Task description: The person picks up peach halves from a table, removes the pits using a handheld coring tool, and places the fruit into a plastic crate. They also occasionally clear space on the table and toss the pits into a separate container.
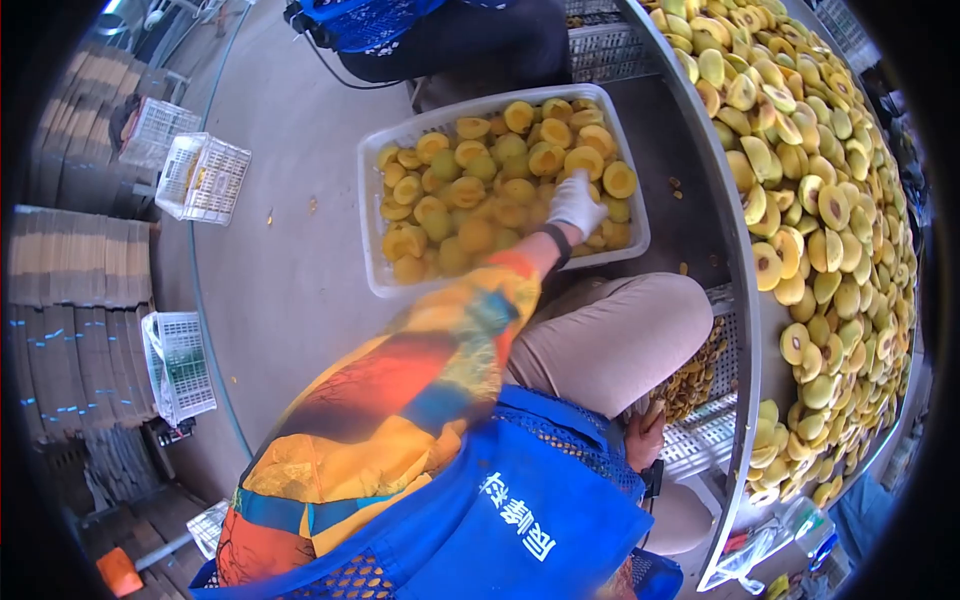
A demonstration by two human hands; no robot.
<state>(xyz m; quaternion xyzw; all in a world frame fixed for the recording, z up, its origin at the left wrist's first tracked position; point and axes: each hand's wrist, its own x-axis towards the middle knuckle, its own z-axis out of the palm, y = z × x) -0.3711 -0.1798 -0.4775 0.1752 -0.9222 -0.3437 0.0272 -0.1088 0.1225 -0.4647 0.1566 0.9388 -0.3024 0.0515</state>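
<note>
My left hand [578,207], in a white glove, reaches into a white plastic crate [366,215] full of yellow peach halves [468,191]. Its fingertips are at the halves near the crate's right end; blur hides whether they grip one. Beside my right knee, my bare right hand [645,437] is closed, partly hidden by the blue apron [480,525]. What sits in its fingers is too small to make out. Just beyond it lie many brown peach pits [695,385] in a white crate under the table edge.
A metal-edged table [738,250] on my right bears a large heap of peach halves [835,215]. White crates [205,180] and stacked cardboard [80,255] stand at the left. Another person [480,45] in dark trousers sits beyond the crate. Fruit scraps lie on the floor.
</note>
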